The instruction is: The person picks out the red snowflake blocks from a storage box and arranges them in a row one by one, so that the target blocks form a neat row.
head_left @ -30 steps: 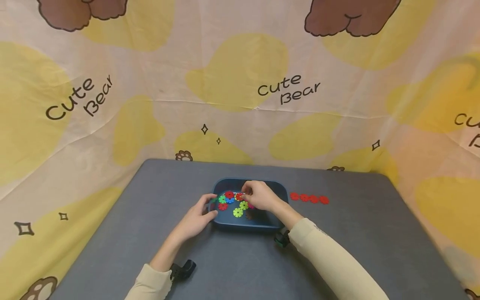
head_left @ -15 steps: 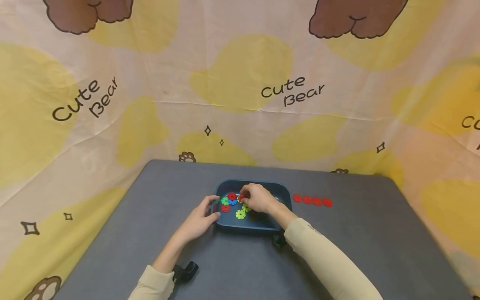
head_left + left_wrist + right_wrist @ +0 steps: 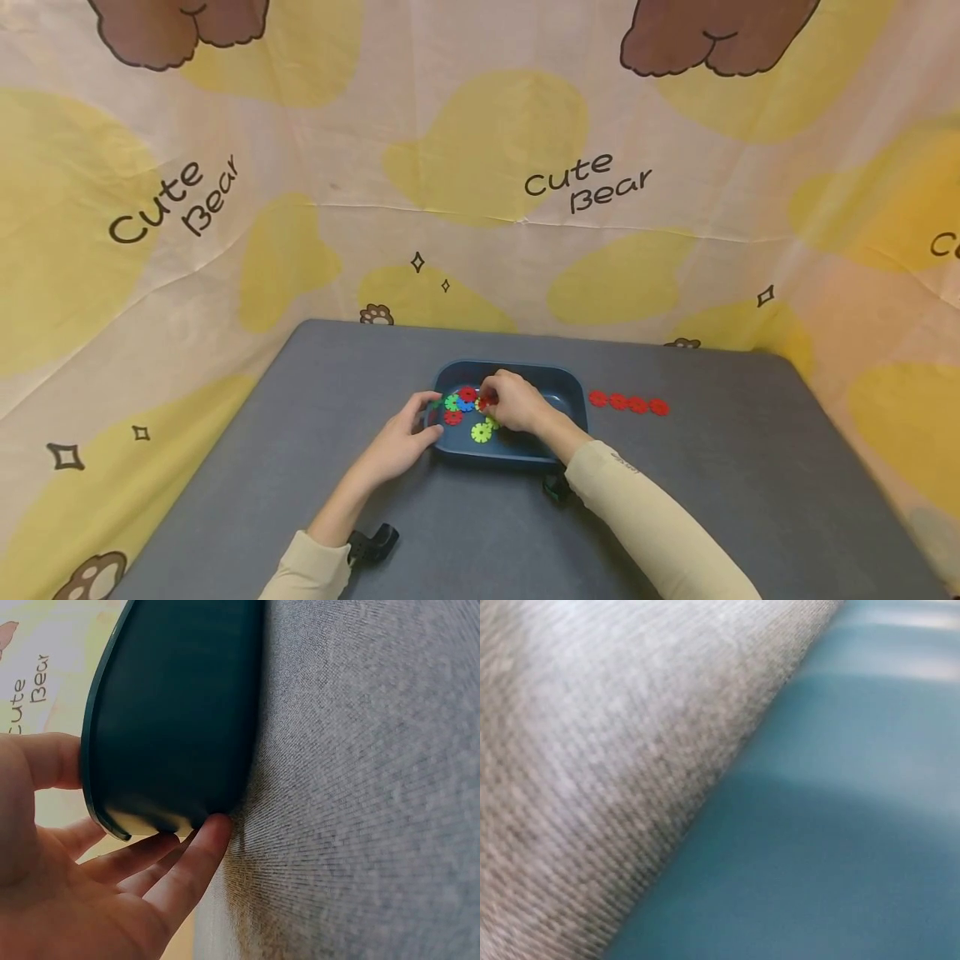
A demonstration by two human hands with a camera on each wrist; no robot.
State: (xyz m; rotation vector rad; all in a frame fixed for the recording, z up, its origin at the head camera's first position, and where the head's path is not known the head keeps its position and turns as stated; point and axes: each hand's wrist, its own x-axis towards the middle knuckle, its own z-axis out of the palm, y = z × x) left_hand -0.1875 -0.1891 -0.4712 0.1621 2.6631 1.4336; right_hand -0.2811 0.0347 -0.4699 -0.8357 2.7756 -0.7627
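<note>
A dark blue plastic tray [image 3: 510, 457] stands on the table with several toothed plastic discs inside: a blue disc [image 3: 466, 405], a green disc [image 3: 452, 402], a yellow-green disc [image 3: 482, 432] and red ones. My left hand [image 3: 398, 440] grips the tray's left end; in the left wrist view, its thumb touches the rim and its fingers lie against the outer wall. Over the tray, my right hand [image 3: 516, 402] pinches a red disc [image 3: 483, 402], mostly hidden by the fingertips. The right wrist view shows only the tray's blurred outer wall [image 3: 817, 847] and tabletop, no hand.
Several red discs [image 3: 627, 403] lie in a row on the grey tabletop [image 3: 465, 533], right of the tray. A printed cloth [image 3: 480, 250] hangs behind the table and at both sides. A black wrist device [image 3: 372, 545] sits below the left wrist.
My right hand has shifted slightly lower and nearer inside the tray, now covering more of the discs. The left hand stays at the tray's end. The whole view has drifted slightly.
</note>
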